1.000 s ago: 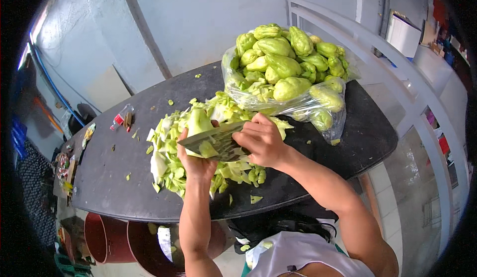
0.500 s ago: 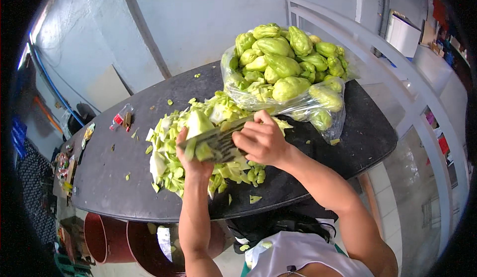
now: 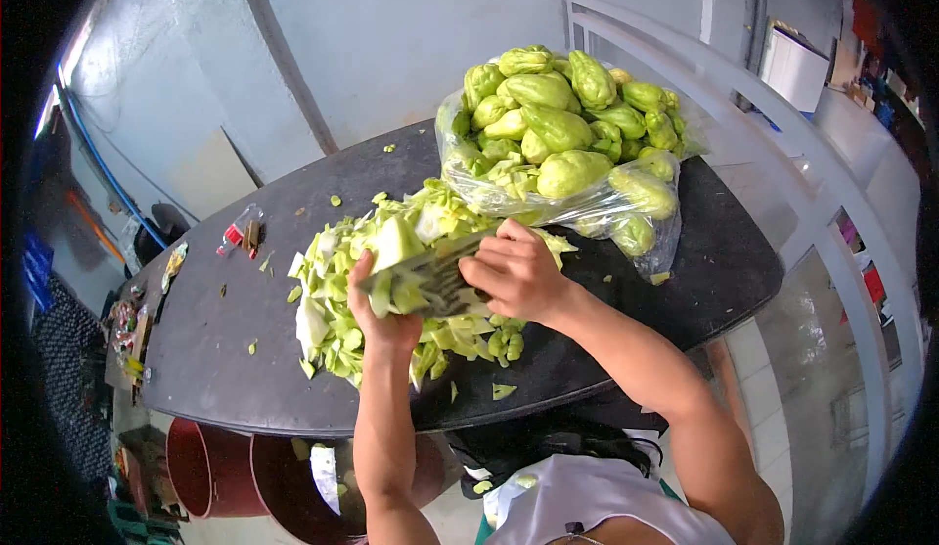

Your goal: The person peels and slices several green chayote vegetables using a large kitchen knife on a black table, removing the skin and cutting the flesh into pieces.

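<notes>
My right hand (image 3: 518, 271) is wrapped round the handle of a broad-bladed knife (image 3: 445, 283), whose blade points left. A pale green, peeled-looking chayote (image 3: 396, 242) rests in my left hand (image 3: 384, 325), its fingers curled round it. The blade lies against the chayote's near side and hides part of it. Beneath both hands spreads a heap of cut chayote pieces (image 3: 337, 335) on the dark table (image 3: 235, 349). Behind my right hand, a clear plastic bag (image 3: 606, 207) is piled with whole green chayotes (image 3: 555, 126).
Small scraps and a red-and-clear wrapper (image 3: 235, 235) lie on the table's left part. Reddish-brown round containers (image 3: 225, 472) stand under the front edge. A white railing (image 3: 827, 188) runs along the right side, and a pale wall (image 3: 411, 46) rises behind.
The knife blade has shifted slightly against the chayote, with small motions of both hands. The heap and the bag stay where they were.
</notes>
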Tool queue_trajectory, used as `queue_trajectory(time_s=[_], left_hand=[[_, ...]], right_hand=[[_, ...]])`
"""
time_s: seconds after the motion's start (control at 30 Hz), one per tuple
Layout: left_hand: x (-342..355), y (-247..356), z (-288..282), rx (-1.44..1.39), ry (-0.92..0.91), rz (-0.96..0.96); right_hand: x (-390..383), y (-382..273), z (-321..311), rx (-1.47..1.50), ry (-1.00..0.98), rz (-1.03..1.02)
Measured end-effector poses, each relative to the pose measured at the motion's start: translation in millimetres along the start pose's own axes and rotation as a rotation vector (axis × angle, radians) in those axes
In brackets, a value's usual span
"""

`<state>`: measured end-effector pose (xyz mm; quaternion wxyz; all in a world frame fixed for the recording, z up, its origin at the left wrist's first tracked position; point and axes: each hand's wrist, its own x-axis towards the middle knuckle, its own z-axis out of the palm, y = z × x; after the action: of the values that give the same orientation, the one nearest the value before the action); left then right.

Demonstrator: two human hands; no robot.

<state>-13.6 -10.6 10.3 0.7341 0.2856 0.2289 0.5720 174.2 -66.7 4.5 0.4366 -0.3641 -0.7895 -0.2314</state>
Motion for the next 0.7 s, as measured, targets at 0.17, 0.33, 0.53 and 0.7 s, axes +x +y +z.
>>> queue_trajectory(time_s=[0.17, 0.33, 0.53, 0.7], left_hand=[[-2.7, 5.8, 10.0, 0.04, -0.086, 0.012], [2.3, -0.2, 0.8, 0.077, -0.058, 0.014], [1.5, -0.6, 7.0, -0.049, 0.091, -0.022], [0.5, -0.1, 11.2, 0.183, 0.014, 0.06]], right_hand=[[-6.8, 23.1, 21.5, -0.291, -0.177, 0.335], [-8.3, 16.8, 11.8, -0.151, -0.044, 0.212], [2.1, -9.8, 1.2, -0.078, 0.034, -0.055], [-5.1, 30.0, 17.8, -0.34, -0.305, 0.404]])
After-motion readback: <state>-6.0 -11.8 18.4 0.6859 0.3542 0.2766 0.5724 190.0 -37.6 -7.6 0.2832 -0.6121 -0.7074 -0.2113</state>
